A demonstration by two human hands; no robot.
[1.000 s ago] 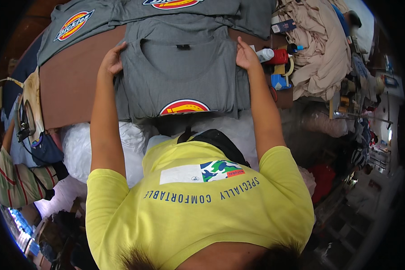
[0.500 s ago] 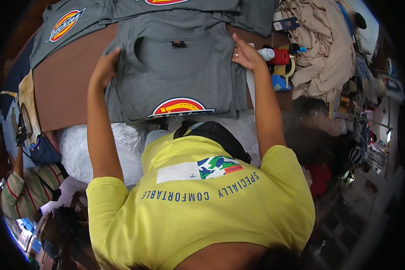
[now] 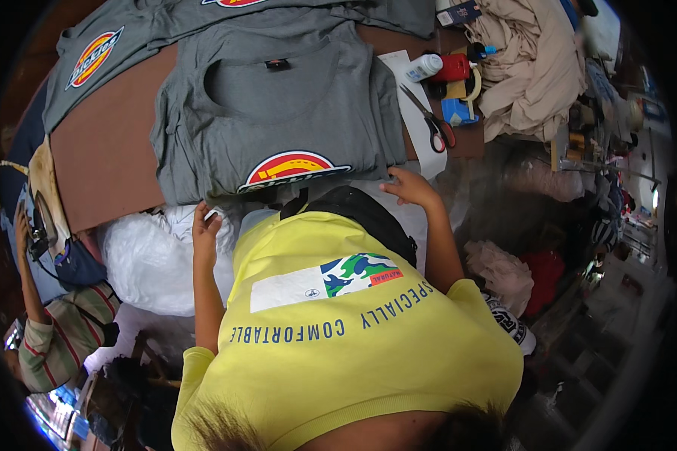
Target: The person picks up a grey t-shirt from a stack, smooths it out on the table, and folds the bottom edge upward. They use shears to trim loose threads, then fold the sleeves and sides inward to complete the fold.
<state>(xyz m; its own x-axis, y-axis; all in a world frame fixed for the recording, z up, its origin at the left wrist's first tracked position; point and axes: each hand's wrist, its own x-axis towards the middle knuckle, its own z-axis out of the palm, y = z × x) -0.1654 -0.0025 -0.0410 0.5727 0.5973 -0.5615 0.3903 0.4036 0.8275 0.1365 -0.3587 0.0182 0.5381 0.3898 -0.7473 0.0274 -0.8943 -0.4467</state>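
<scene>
A grey T-shirt [image 3: 278,105] lies folded on the brown table, its round neckline facing up. A red, yellow and white oval print [image 3: 297,167] sits at its near edge, partly folded out of sight. By the near left corner of the shirt is my left hand [image 3: 206,223], fingers loosely bent and apart, holding nothing that I can see. My right hand [image 3: 412,188] is at the near right corner with fingers spread. Whether its fingertips touch the cloth I cannot tell.
Right of the shirt lie scissors [image 3: 433,124] on white paper [image 3: 397,66], with a white bottle [image 3: 424,68] and tape roll [image 3: 474,83]. Beige cloth [image 3: 530,75] heaps beyond. More grey shirts [image 3: 143,30] lie at the back. At left, another person's hand [image 3: 22,225] is by an iron [image 3: 39,229].
Both my hands have come off the shirt's upper sides and moved toward me to its near corners. The scissors, hidden before by my right arm, now show.
</scene>
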